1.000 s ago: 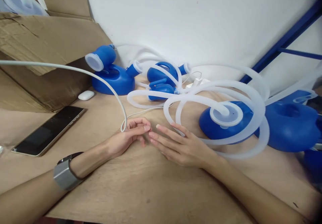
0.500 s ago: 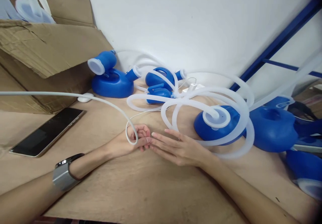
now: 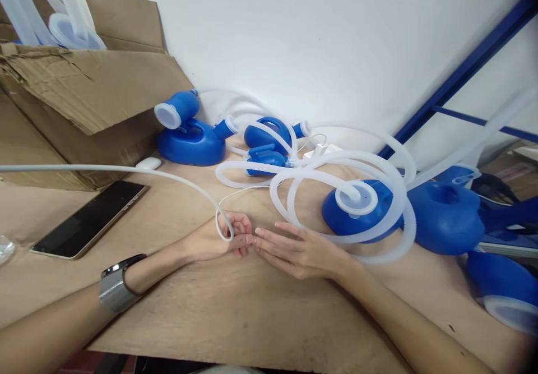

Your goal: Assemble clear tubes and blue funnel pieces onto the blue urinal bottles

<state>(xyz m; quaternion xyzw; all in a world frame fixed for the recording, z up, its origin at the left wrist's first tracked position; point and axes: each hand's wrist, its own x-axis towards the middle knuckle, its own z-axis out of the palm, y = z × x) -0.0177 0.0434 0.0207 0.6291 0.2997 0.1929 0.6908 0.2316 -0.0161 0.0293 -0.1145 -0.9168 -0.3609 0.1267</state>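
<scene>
At the left edge on the table point(image 3: 252, 323) is a clear object point(image 3: 5, 249), cut off by the frame; beyond it, far left, stands an open box point(image 3: 126, 77) with pale tubes point(image 3: 73, 7) sticking out. A white cable point(image 3: 176, 176) runs in from the left, past a phone point(image 3: 89, 220) lying face up and a white case point(image 3: 148, 164), and loops in front of the left hand point(image 3: 229, 236). That wrist wears a watch point(image 3: 121, 284). The left fingers are curled in toward the thumb; I cannot tell whether they pinch the cable. Far left of centre are two blue jugs point(image 3: 191, 147), one above the other, and two smaller-looking ones point(image 3: 269, 164) sit at far centre. The right hand point(image 3: 300, 250) has its fingers stretched out, slightly spread, the tips meeting the left thumb or just beside it. Beyond it, coils of hose point(image 3: 390, 222) lie around a lidded jug point(image 3: 332, 211). More blue jugs point(image 3: 448, 217) stand on the right, below a blue frame point(image 3: 458, 74).
</scene>
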